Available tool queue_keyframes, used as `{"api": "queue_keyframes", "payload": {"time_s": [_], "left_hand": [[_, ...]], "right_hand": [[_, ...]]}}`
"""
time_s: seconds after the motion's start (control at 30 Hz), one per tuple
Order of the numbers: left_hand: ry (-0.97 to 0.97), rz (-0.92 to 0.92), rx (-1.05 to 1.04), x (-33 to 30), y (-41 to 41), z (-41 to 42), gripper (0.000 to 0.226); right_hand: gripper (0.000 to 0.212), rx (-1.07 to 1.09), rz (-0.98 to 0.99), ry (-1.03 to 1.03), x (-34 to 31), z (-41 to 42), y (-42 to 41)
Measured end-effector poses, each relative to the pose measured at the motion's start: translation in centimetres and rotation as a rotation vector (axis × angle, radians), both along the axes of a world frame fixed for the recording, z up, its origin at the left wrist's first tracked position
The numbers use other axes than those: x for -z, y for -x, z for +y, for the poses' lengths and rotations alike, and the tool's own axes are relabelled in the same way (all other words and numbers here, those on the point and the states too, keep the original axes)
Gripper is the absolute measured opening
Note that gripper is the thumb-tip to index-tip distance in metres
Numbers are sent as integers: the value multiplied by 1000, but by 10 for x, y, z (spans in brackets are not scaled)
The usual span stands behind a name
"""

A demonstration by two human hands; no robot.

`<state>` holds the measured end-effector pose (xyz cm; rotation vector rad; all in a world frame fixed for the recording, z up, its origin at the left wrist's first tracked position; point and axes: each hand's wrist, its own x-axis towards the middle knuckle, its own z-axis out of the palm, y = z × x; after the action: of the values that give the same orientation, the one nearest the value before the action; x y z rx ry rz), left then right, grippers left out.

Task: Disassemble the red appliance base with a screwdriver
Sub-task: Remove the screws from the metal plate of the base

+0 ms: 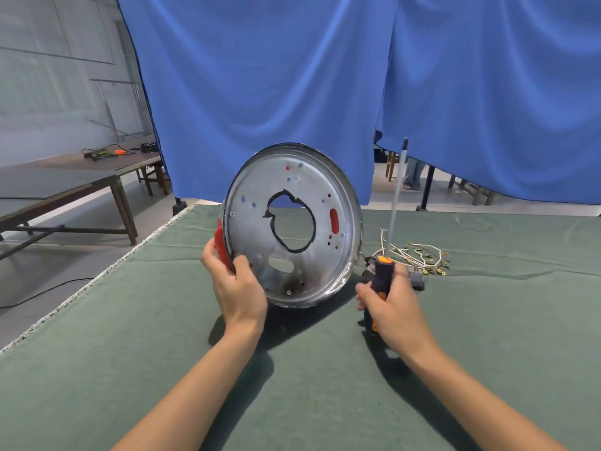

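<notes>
Left hand [239, 288] grips the lower left rim of the red appliance base [292, 226], thumb on the metal face, fingers curled behind the red edge. Base stands on edge on the green table cloth [162, 320], tilted, silvery inner plate facing the camera, ragged central hole with dark edging. Right hand [395, 307] closed round the dark-and-orange handle of the screwdriver [387, 255], shaft upright, tip up, just right of the base and apart from it. Bundle of white wires [419, 253] lies behind the right hand. Blue curtain [325, 76] beyond the table.
</notes>
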<state>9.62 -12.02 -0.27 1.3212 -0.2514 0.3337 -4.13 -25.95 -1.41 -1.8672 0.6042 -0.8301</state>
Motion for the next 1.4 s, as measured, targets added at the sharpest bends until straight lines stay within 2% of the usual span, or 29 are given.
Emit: {"api": "queue_keyframes", "payload": {"time_s": [0.1, 0.2, 0.27, 0.33, 0.7, 1.03, 1.4], "left_hand": [[-45, -14, -43, 1, -5, 1, 36], [-74, -52, -65, -2, -6, 2, 32], [-67, -68, -92, -3, -9, 1, 31], [-45, -72, -117, -1, -14, 0, 31], [-43, -71, -190, 11, -35, 7, 38], [-90, -104, -207, 11, -34, 4, 40], [-113, -61, -214, 14, -37, 5, 41]], "right_hand": [[13, -126, 27, -27, 5, 5, 2], [13, -112, 189, 214, -3, -4, 8], [27, -89, 358, 425, -13, -13, 16], [43, -120, 434, 492, -23, -19, 25], [37, -115, 522, 720, -40, -20, 35], [29, -71, 556, 711, -47, -18, 40], [33, -63, 573, 665, -41, -19, 39]]}}
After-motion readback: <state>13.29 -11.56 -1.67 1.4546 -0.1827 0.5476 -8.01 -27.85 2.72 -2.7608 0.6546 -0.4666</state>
